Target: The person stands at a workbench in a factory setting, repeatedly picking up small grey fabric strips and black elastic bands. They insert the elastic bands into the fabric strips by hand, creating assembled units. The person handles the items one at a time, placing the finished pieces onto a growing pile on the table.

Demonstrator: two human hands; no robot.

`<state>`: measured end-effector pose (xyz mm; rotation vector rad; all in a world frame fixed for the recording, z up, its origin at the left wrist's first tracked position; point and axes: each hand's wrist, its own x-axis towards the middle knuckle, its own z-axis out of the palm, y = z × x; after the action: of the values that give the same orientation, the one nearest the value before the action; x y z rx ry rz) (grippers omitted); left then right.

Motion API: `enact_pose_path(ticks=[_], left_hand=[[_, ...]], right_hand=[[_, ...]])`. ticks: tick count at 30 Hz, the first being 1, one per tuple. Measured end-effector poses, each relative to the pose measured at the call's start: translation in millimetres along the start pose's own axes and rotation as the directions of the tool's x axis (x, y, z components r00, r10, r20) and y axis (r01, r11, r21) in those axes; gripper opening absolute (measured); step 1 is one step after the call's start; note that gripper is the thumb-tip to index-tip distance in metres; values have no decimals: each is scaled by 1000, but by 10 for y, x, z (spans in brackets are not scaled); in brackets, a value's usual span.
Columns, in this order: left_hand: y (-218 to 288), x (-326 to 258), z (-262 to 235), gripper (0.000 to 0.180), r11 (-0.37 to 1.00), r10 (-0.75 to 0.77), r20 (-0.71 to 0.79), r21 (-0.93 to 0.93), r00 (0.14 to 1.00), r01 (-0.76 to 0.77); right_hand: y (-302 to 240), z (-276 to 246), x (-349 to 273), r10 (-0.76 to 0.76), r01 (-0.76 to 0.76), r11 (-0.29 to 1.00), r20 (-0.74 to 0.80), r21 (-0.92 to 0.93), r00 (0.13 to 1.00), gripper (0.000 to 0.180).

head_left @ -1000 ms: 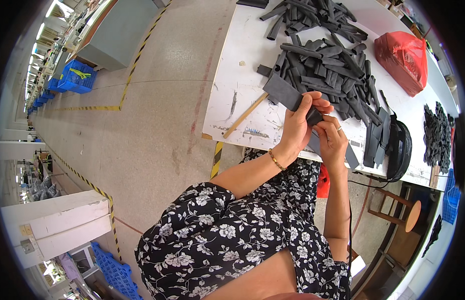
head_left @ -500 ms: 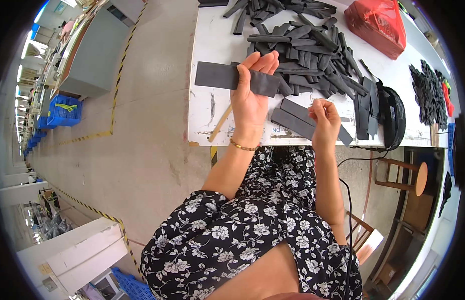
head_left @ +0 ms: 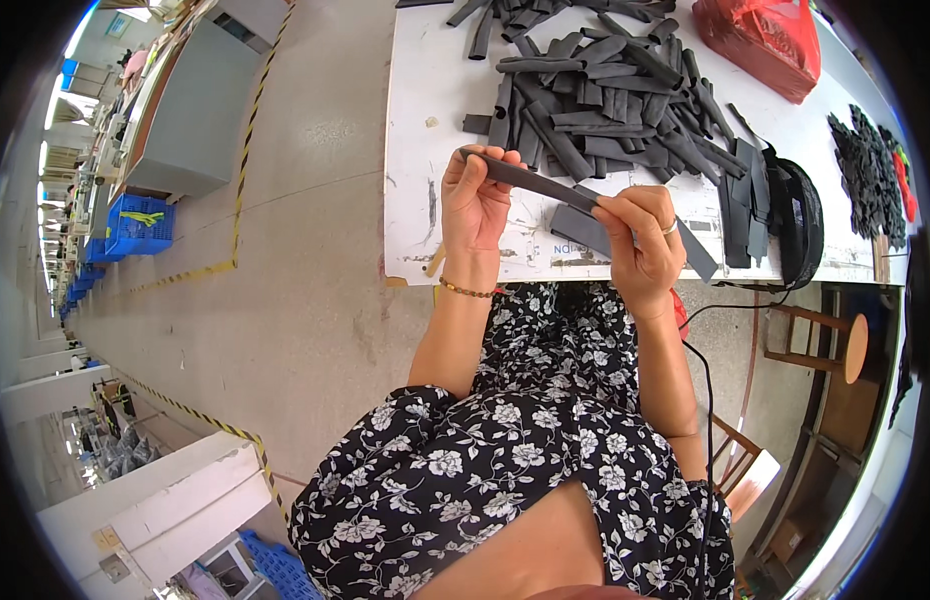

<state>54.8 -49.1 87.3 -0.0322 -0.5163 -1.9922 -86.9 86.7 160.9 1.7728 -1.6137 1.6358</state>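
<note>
A black fabric strip is stretched between my two hands above the table's near edge, seen almost edge-on. My left hand pinches its left end between thumb and fingers. The right end is gripped by my right hand, which wears a ring. Below the strip, flat black pieces lie on the white table, partly hidden by my right hand. Just beyond my hands is a heap of black tube-shaped pieces. A thin wooden stick shows beside my left wrist.
Right of my hands are more flat black strips and a black mesh-sided bag with a cable. A red plastic bag stands at the far right, near another dark pile. A wooden stool is below the table's right side.
My left hand has turned from palm-up with the strip lying flat across it to pinching its end. My right hand has come up and taken the other end.
</note>
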Motion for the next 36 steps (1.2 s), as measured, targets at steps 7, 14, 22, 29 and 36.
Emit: enact_pose_path(ticks=[7, 14, 22, 29, 36], left_hand=[[-224, 13, 218, 9, 983, 25, -321, 179, 947, 34], [-430, 128, 294, 8, 936, 63, -434, 339, 899, 98], [-518, 29, -222, 12, 856, 16, -519, 448, 854, 257], [25, 878, -762, 16, 518, 453, -356, 851, 817, 83], [-185, 1493, -865, 22, 142, 389, -196, 978, 900, 152]], right_hand=[[216, -89, -148, 661, -669, 735, 104, 110, 743, 9], [376, -171, -239, 785, -864, 385, 377, 325, 492, 36], [646, -335, -559, 865, -911, 261, 342, 320, 368, 49], [995, -649, -889, 943, -943, 174, 227, 285, 243, 52], [744, -509, -842, 830, -597, 447, 59, -666, 555, 39]])
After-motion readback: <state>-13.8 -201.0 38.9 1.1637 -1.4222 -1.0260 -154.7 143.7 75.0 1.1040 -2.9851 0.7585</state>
